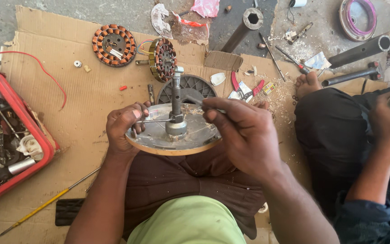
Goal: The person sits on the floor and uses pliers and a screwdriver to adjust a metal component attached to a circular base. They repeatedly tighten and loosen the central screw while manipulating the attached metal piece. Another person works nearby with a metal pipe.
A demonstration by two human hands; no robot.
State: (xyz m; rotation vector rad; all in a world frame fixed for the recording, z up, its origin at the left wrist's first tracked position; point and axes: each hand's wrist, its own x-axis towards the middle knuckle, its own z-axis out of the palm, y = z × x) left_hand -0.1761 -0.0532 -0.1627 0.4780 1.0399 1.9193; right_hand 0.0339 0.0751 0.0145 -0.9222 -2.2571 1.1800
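On the person's lap, a round metal disc (177, 135) lies flat, its threaded shaft (177, 97) standing upright from the centre. The left hand (123, 126) grips the disc's left rim. The right hand (242, 131) pinches a thin tool (152, 120) lying level, pointing left across the shaft's base.

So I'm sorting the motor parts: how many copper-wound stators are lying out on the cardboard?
2. One stator lies flat at the upper left of the cardboard; the other stator stands on edge just right of it, beyond the held round metal plate. Others could be hidden in the red bin.
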